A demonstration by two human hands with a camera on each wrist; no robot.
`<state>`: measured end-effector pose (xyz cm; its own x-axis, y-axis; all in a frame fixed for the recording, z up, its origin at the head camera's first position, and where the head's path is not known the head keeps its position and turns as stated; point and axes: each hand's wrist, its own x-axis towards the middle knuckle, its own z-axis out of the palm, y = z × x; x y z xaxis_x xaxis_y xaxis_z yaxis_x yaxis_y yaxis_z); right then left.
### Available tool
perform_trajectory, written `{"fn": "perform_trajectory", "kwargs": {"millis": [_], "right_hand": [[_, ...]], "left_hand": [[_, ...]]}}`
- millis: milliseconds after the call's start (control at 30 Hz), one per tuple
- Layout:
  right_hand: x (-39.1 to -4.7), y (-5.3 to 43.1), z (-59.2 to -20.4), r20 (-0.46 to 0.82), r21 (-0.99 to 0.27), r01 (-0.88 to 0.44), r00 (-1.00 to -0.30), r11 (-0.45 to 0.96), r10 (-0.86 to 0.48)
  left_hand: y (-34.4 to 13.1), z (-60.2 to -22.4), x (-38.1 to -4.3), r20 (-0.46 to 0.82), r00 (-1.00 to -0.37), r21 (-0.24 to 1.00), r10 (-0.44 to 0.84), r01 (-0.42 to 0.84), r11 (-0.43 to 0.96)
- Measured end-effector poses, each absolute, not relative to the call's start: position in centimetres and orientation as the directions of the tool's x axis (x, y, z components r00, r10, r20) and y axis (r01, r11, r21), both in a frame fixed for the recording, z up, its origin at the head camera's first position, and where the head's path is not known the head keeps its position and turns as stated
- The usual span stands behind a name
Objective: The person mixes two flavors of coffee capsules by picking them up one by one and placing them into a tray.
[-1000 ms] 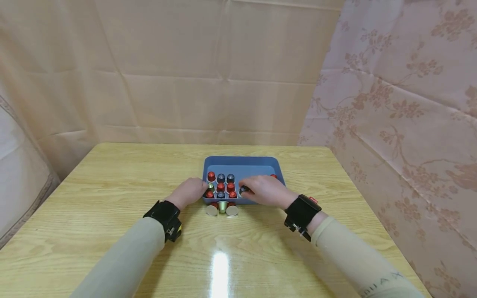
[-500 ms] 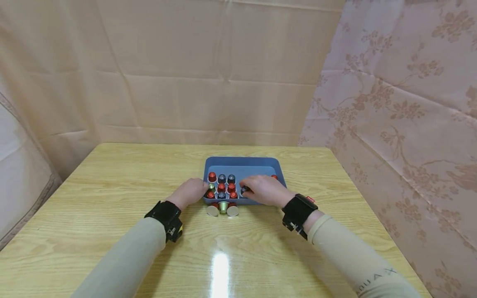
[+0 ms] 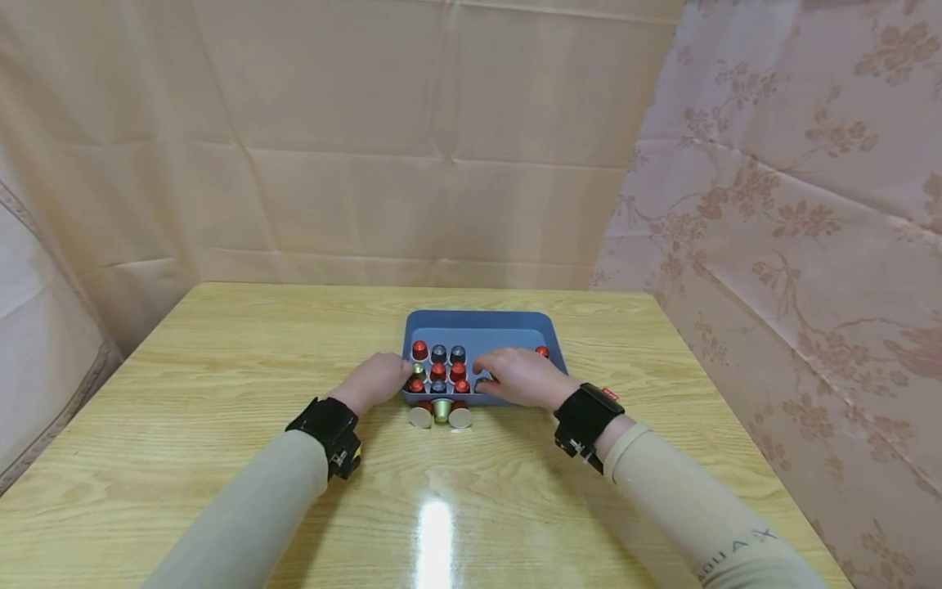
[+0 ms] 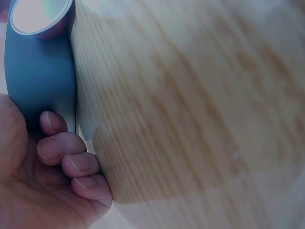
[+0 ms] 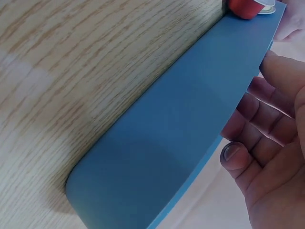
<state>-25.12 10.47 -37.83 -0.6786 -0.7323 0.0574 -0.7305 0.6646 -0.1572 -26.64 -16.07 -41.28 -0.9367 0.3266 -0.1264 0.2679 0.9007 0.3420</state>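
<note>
A blue tray lies on the table, with red, dark and green coffee capsules in its left half. My left hand grips the tray's left side near the front corner; in the left wrist view its fingers curl at the tray wall. Over the tray's front right part hovers my right hand, thumb and fingers parted. Just under its fingertips stands a dark coffee capsule, partly hidden. In the right wrist view the fingers reach over the rim, partly behind the wall.
Before the tray's front wall, two red capsules lie with pale lids facing me, a green capsule between them. A lone red capsule sits at the tray's right side. Cloth hangs behind the wooden table.
The right hand's fingers have parted from the dark capsule, which now sits lower, in the front row of the tray. The left hand stays at the tray's left side.
</note>
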Motion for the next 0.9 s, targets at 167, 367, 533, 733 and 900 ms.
{"fn": "perform_trajectory", "kwargs": {"millis": [167,367,533,733,900], "right_hand": [[-25.1,10.6,-38.0,0.07,-0.154,-0.738,-0.671,0.657,-0.738],[-24.8,10.6,-38.0,0.084,-0.159,-0.735,-0.675,0.659,-0.733],[-24.5,10.6,-38.0,0.118,-0.181,-0.746,-0.664,0.641,-0.739],[-24.1,10.5,-38.1,0.225,-0.175,-0.841,-0.54,0.512,-0.811],[-23.5,10.3,-38.0,0.255,-0.174,-0.891,-0.451,0.418,-0.855]], "left_hand": [[-16.0,-41.2,-26.6,-0.136,-0.941,0.365,0.31,0.243,0.899],[-16.0,-41.2,-26.6,-0.133,-0.943,0.362,0.306,0.241,0.9],[-16.0,-41.2,-26.5,-0.125,-0.939,0.345,0.321,0.262,0.901],[-16.0,-41.2,-26.4,-0.129,-0.944,0.363,0.305,0.241,0.9],[-16.0,-41.1,-26.3,-0.133,-0.948,0.378,0.29,0.222,0.899]]}}
